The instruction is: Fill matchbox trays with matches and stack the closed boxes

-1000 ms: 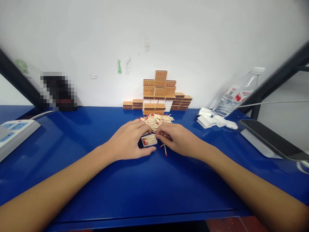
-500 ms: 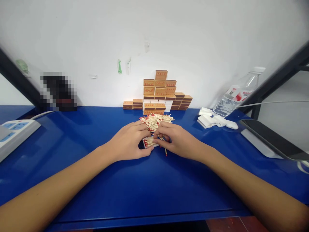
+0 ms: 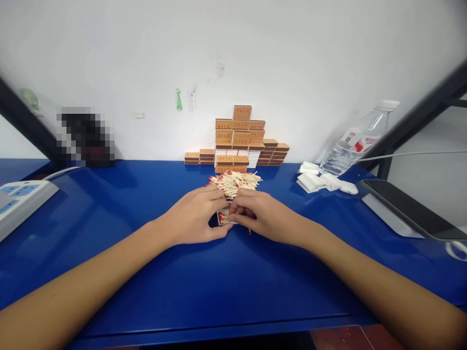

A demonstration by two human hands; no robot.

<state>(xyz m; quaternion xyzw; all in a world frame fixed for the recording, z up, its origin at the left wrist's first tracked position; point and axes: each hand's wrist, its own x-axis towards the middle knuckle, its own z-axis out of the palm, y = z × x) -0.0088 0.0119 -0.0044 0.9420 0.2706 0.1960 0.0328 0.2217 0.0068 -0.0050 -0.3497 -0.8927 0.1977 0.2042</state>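
A small white matchbox tray (image 3: 218, 218) lies on the blue table with red-headed matches inside it. My left hand (image 3: 199, 216) is curled around the tray, thumb at the near edge and fingers at the far edge. Over the tray's right part, my right hand (image 3: 260, 214) is pinched closed with its fingertips at the matches; the fingers hide most of what they grip. A single match (image 3: 250, 232) pokes out beneath the right hand. Just behind both hands is a heap of loose matches (image 3: 237, 183).
Stacked matchboxes (image 3: 241, 137) stand against the wall behind the heap. On the right are white pieces (image 3: 314, 181), a tilted water bottle (image 3: 355, 141) and a phone (image 3: 412, 209). A power strip (image 3: 27, 204) lies at the left, and a pixelated dark object (image 3: 87, 138) leans on the wall.
My right hand has moved slightly left and down, its fingertips now further over the tray. The left hand keeps its place around the tray.
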